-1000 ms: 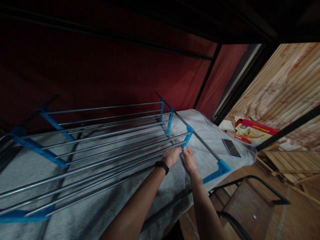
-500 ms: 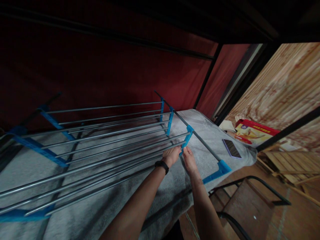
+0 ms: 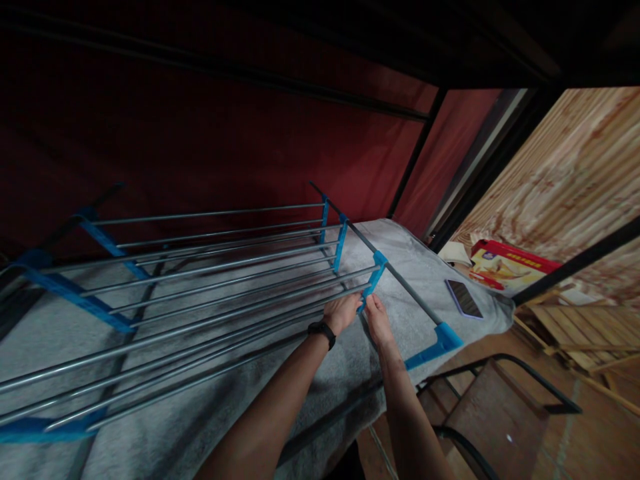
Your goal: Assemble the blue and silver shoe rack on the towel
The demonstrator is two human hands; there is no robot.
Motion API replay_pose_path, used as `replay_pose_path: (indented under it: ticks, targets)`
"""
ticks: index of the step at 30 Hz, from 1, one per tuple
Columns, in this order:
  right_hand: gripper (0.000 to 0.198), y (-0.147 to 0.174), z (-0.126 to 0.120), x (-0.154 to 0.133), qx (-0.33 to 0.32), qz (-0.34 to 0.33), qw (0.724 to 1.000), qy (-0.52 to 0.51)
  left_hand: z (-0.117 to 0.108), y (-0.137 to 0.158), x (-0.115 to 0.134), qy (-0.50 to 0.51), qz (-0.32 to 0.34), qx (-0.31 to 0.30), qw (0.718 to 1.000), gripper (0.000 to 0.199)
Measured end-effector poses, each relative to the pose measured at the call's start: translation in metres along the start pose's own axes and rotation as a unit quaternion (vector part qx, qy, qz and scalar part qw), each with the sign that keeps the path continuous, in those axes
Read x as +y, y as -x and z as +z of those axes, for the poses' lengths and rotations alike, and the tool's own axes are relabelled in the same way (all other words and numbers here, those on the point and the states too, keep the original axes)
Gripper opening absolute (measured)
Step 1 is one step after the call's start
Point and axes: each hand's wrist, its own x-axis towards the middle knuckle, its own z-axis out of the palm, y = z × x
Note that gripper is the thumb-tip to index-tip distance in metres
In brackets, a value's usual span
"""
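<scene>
A rack of grey metal rods (image 3: 215, 256) with blue plastic brackets lies across the grey cloth (image 3: 320, 387). At its right end, my left hand (image 3: 343, 312) is closed around the rod ends beside a blue bracket (image 3: 373, 280); a black band circles that wrist. My right hand (image 3: 379, 319) pinches the lower part of the same bracket from the other side. The fingertips of both hands nearly meet there, and the rod ends between them are hidden. Nearer me on the right side tube sits another blue corner bracket (image 3: 445, 340), with no rods in it.
A phone (image 3: 464, 298) lies on the cloth at the right. Beyond it are a red and yellow box (image 3: 515, 263) and wooden slats (image 3: 585, 327). A chair (image 3: 500, 407) stands at the lower right. Dark red panels (image 3: 225, 147) in a black frame rise behind the rack.
Almost nothing differs. Both hands stay on the bracket, and the left forearm and the rack's left end have shifted very slightly left in view.
</scene>
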Motion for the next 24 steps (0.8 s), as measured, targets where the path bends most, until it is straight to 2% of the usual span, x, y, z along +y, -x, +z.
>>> replay_pose_path:
  ticks: [17,24]
  targets:
    - [0.039,0.001,0.0,0.002,0.012,-0.011,0.999,0.035,-0.002,0.001,0.002,0.01,-0.005,0.015,1.0,0.037]
    - [0.042,0.003,0.001,-0.001,0.0,0.0,1.0,0.011,-0.002,0.013,-0.008,0.012,0.016,0.035,0.999,0.038]
